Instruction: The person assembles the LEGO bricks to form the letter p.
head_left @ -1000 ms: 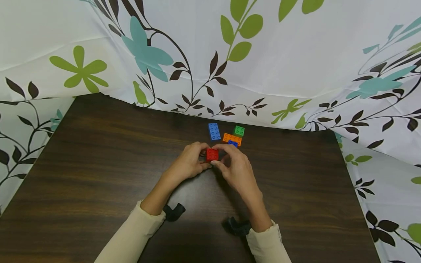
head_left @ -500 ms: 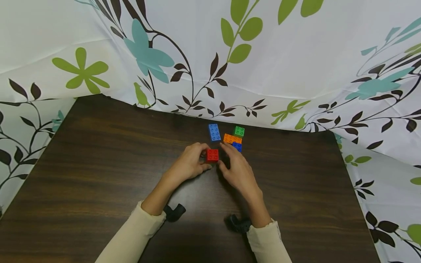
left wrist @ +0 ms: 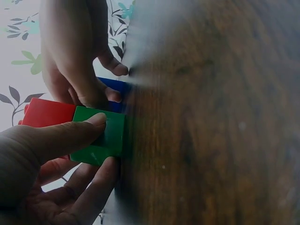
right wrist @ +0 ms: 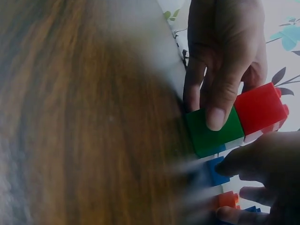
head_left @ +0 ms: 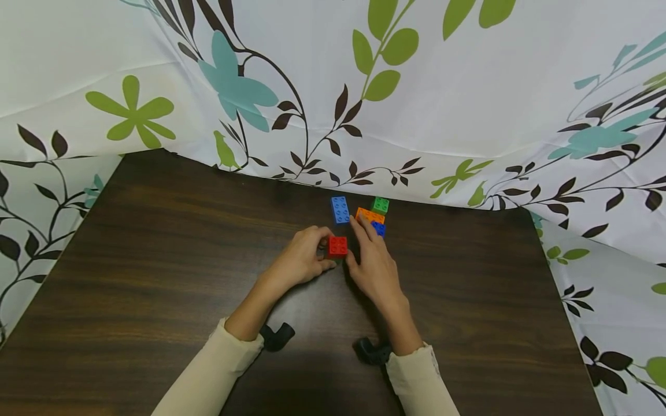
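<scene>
My left hand (head_left: 299,260) pinches a two-brick stack between thumb and fingers. A red toy building brick (head_left: 337,245) with studs is on top; a green brick (left wrist: 112,136) is joined beneath it, close to the tabletop. Just right of the stack, my right hand (head_left: 376,268) holds nothing, its fingers loosely extended. Its fingertips reach the left end of an orange brick (head_left: 372,216), and its thumb is beside the red brick. A dark blue brick (head_left: 379,229) lies against the orange one's near side, partly behind the right fingers.
Behind the hands lie a longer light blue brick (head_left: 340,210) and, at the orange brick's far side, a small green brick (head_left: 381,205). A patterned white cloth (head_left: 322,144) hangs along the back edge of the dark wooden table (head_left: 171,248).
My right hand has let go of the red brick and moved away to the orange brick, which has turned slightly. The dark blue brick has come into fuller view. My left hand has kept its hold.
</scene>
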Tool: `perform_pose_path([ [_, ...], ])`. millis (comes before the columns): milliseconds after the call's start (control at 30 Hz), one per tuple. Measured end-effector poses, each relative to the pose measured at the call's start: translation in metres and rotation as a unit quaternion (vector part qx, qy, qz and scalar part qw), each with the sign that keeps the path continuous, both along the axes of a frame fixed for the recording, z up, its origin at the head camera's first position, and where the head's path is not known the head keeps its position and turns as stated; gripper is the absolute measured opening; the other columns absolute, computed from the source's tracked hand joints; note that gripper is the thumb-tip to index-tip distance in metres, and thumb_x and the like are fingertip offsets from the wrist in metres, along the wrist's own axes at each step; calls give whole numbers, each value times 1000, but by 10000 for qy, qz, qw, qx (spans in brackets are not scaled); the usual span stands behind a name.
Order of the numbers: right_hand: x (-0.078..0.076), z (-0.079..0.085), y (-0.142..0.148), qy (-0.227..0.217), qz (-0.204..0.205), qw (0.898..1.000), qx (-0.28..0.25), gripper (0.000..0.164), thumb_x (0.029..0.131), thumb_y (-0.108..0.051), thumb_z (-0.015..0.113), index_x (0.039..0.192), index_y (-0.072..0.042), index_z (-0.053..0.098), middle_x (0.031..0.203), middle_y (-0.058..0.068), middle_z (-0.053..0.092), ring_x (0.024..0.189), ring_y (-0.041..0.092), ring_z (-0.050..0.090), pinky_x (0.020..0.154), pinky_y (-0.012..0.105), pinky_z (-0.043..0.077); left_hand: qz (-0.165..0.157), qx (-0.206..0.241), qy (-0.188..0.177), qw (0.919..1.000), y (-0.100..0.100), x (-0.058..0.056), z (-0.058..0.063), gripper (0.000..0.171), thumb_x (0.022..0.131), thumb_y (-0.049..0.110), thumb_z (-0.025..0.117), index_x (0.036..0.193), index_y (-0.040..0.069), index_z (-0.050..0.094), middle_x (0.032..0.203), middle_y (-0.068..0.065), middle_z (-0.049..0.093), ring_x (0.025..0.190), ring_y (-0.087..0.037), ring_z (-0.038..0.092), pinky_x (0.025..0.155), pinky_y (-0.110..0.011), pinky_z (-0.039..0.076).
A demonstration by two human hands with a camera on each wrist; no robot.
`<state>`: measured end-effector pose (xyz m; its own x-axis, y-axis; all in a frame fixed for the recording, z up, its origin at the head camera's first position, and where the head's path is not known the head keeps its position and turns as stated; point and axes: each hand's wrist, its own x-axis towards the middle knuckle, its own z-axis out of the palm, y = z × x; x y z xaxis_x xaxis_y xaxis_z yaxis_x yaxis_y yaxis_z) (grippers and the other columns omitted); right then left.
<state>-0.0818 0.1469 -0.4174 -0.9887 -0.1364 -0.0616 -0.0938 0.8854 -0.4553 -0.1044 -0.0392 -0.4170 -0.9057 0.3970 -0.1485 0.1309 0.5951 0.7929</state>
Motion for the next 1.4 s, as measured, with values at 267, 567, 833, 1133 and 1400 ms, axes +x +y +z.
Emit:
perform_pose_path([
  [267, 1, -2, 0, 248, -68, 9993, 285, 68, 104, -19, 70, 166, -23, 42, 168, 7, 44, 142, 34, 57, 84, 57, 63, 10, 49, 96, 9999, -1, 1, 0, 42, 84, 8, 92, 120, 4, 70, 115, -16, 70, 108, -30, 68, 93, -45, 61],
  [567, 3, 4, 1, 416, -229, 9978, 462, 66, 105, -25, 70, 165, -19, 44, 154, 10, 54, 87, 28, 70, 60, 42, 56, 19, 48, 90, 9999, -1, 1, 0, 41, 83, 7, 92, 117, 5, 70, 114, -15, 70, 107, -30, 68, 95, -46, 60],
  [833, 3, 4, 3, 275, -381, 9965, 685, 59, 105, -26, 70, 160, -15, 51, 143, 13, 58, 79, 26, 67, 57, 41, 55, -2, 50, 131, 9999, -1, 2, 0, 41, 83, 8, 92, 117, 5, 69, 114, -15, 70, 106, -29, 67, 95, -47, 60],
  [1133, 3, 5, 7, 259, -495, 9963, 657, 50, 100, -27, 78, 147, -17, 63, 135, 14, 60, 89, 31, 72, 68, 51, 61, -6, 72, 151, 9999, -1, 1, -1, 41, 83, 8, 93, 116, 5, 69, 113, -15, 70, 106, -30, 67, 95, -47, 60],
  [1400, 4, 4, 9, 349, -521, 9965, 559, 49, 97, -29, 83, 141, -16, 65, 144, 16, 59, 107, 38, 74, 79, 58, 63, -120, 47, 87, 9999, -1, 1, -1, 42, 85, 9, 91, 121, 6, 68, 116, -15, 69, 107, -29, 66, 95, -47, 60],
])
